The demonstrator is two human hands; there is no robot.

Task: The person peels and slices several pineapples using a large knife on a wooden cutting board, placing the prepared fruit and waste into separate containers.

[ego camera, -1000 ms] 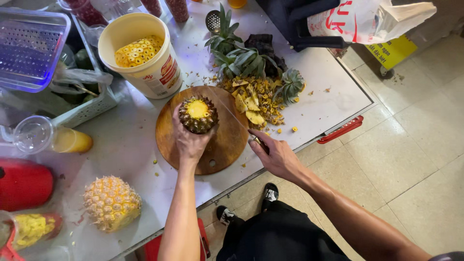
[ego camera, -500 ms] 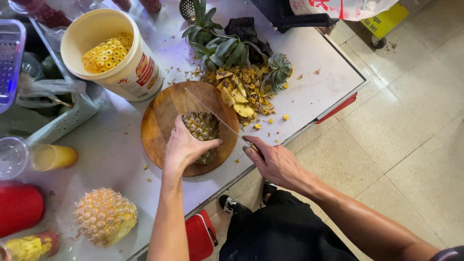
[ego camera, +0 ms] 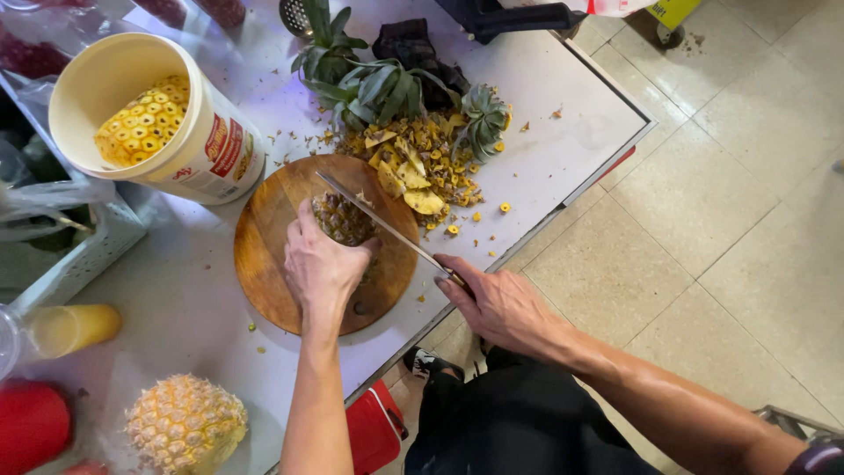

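Left hand (ego camera: 321, 268) clamps down on a partly peeled pineapple (ego camera: 345, 220) lying on its side on the round wooden cutting board (ego camera: 272, 255); grip closed over the near end of the fruit. Right hand (ego camera: 501, 303) has its grip wrapped tight on the handle of a long thin knife (ego camera: 382, 224), blade laid diagonally across the top of the pineapple, tip pointing up-left. Board sits near the front edge of a white bench (ego camera: 563, 141), surface speckled with small yellow and brown scraps. Just beyond the board: a heap of pineapple peel (ego camera: 418, 167), touching a cluster of cut-off green crowns (ego camera: 369, 84). Dark crumpled item behind the crowns, can't tell what it is. Left of the board, almost touching it: cream plastic bucket (ego camera: 211, 149) holding peeled pineapple. Further left, a white crate (ego camera: 79, 255) with clear plastic bags in it. Near-left corner of the bench: a whole peeled pineapple (ego camera: 185, 427), a clear cup of yellow juice (ego camera: 66, 330) on its side, a red object (ego camera: 31, 422) partly out of frame. Bench has a metal rim, corner at right. Floor (ego camera: 730, 202) is beige square tile with dark grout, some debris near the top. Red stool or box (ego camera: 374, 427) under the bench beside the person's dark trousers and a shoe.
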